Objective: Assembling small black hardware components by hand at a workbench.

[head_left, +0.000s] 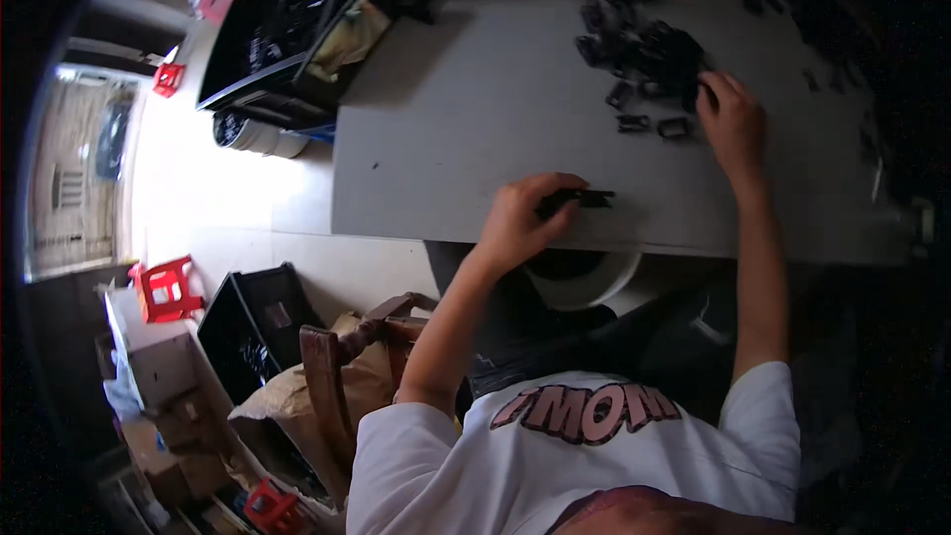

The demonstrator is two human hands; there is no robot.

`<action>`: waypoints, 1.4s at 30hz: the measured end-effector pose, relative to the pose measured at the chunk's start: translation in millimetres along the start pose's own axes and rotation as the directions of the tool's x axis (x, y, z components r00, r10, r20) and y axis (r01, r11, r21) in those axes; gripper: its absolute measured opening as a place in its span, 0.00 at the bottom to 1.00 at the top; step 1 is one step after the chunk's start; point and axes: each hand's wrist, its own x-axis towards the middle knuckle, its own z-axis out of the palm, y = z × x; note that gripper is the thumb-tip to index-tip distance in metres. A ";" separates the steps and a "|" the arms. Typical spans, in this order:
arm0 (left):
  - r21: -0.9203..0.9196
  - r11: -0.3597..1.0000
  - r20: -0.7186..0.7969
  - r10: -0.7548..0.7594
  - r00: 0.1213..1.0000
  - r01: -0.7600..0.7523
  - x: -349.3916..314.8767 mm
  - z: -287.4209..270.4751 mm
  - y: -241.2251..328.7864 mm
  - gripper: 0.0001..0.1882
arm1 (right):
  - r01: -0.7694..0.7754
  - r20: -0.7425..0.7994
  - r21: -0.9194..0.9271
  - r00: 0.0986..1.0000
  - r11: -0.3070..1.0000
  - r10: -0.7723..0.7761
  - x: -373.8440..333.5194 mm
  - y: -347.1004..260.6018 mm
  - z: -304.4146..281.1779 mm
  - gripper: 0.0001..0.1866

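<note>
Close to the table's near edge, my left hand (525, 216) is closed around a small black plastic part (596, 199). One slotted end of it sticks out to the right past my fingers. Farther off and to the right, my right hand (733, 121) reaches to the edge of a pile of black plastic parts (659, 57). Its thumb and fingers are pinched together there, and what lies between the fingertips is lost in the dark. Two loose black clip-like pieces (674, 128) rest just on the near side of the pile.
The grey table (426, 159) carries more dark parts along its far and right edges. A big black crate (287, 30) of shiny black pieces stands at its left, above a white bucket (260, 136). Behind my left arm are a wooden chair (327, 367) and another black bin (260, 322).
</note>
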 end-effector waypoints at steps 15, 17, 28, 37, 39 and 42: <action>0.046 0.999 -0.032 0.000 0.999 0.002 -5.2 6.6 -4.5 0.13 | 0.213 0.163 0.086 0.961 0.973 -0.225 -63.0 -78.9 1.6 0.13; 0.041 0.999 -0.015 0.027 1.000 -0.026 -4.4 5.0 -5.0 0.13 | 0.158 0.154 0.179 0.970 0.971 -0.187 -73.4 -84.8 -11.4 0.14; 0.053 0.999 -0.040 0.009 0.999 -0.007 -0.4 6.8 0.5 0.13 | -0.140 0.335 -0.115 0.926 0.983 0.171 -61.0 15.7 -8.8 0.13; 0.023 0.993 0.013 0.120 0.993 -0.120 0.4 4.3 1.8 0.12 | -0.071 0.160 0.128 0.986 0.989 0.051 -101.0 12.2 -13.4 0.15; 0.044 0.996 0.023 0.074 0.997 -0.075 -0.1 3.1 3.3 0.12 | -0.062 0.236 0.186 0.972 0.981 0.017 -108.8 15.8 -16.5 0.19; 0.005 0.997 0.010 0.074 0.997 -0.075 -0.3 4.5 0.6 0.12 | 0.089 0.209 0.146 0.971 0.985 -0.119 -116.1 18.0 -19.0 0.19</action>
